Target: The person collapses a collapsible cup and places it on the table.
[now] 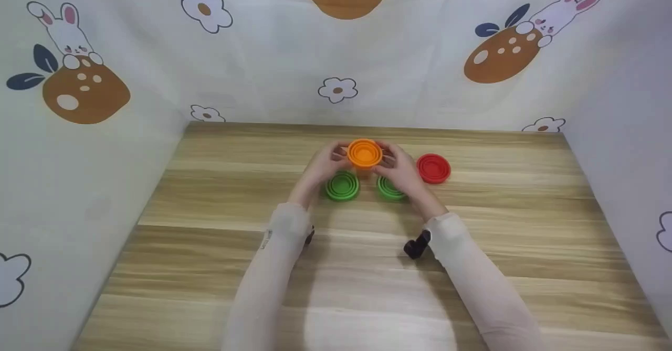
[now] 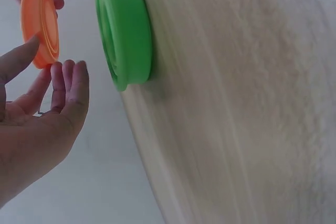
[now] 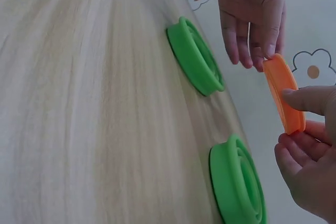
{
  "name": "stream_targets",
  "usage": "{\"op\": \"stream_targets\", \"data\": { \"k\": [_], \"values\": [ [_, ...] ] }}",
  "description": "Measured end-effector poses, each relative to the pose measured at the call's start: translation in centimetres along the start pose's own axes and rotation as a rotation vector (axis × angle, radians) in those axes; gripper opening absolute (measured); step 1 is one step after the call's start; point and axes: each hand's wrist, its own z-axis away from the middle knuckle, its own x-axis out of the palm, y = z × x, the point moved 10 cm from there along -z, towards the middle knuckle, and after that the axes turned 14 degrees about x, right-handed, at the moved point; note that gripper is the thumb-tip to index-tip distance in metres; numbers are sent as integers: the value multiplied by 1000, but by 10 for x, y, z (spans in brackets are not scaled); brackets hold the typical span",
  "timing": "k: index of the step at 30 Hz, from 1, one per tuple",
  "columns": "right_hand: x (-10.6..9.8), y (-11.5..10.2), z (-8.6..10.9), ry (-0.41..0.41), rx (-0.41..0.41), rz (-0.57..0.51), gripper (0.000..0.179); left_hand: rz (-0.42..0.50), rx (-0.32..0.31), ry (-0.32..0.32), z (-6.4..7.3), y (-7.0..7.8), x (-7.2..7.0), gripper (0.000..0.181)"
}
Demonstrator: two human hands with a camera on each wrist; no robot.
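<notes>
Between both hands, an orange collapsible cup (image 1: 365,153), folded flat into rings, is held up off the table. My left hand (image 1: 324,166) pinches its left edge with thumb and fingertips. Opposite it, my right hand (image 1: 401,170) grips the right edge, its thumb laid on the side of the cup (image 3: 291,109). Just nearer than the orange cup lie two flattened green cups on the wood. The left green cup (image 1: 342,185) is in full view from the head, while the right hand partly covers the right green cup (image 1: 389,188).
A flattened red cup (image 1: 433,169) lies on the table to the right of the right hand. The wooden table (image 1: 210,193) meets printed cloth walls (image 1: 262,52) at the back and both sides. Small black devices (image 1: 417,245) sit at the wrists.
</notes>
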Motion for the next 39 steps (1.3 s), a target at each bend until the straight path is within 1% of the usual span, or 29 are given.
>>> {"op": "stream_targets", "data": {
  "k": [2, 4, 7, 11, 14, 18, 21, 25, 28, 32, 35, 39],
  "values": [
    [0, 3, -2, 17, -4, 47, 63, -27, -13, 3, 0, -4, 0, 47],
    [0, 7, -3, 34, 9, 95, 63, -38, -16, 3, -1, -7, 2, 45],
    [1, 13, -6, 48, 50, 166, 62, -55, -30, -7, -2, -12, 4, 42],
    [3, 21, -9, 43, 105, 214, 62, -52, -64, -26, -4, -19, 8, 42],
    [4, 25, -12, 35, 131, 218, 62, -42, -96, -38, -4, -23, 10, 43],
    [3, 27, -14, 28, 167, 183, 62, -33, -120, -46, -4, -24, 11, 44],
    [3, 27, -16, 24, 180, 172, 62, -49, -117, -50, -5, -24, 10, 44],
    [1, 26, -17, 31, 175, 181, 60, -52, -117, -40, -7, -25, 9, 43],
    [-1, 25, -17, 39, 173, 179, 57, -4, -118, -30, -8, -26, 11, 42],
    [-2, 25, -17, 36, 181, 174, 55, 36, -133, -15, -8, -27, 11, 42],
    [-2, 24, -17, 35, 188, 183, 54, 31, -157, 1, -6, -27, 9, 42],
    [-4, 23, -17, 30, 187, 200, 54, 31, -171, 8, -5, -26, 8, 43]
  ]
}}
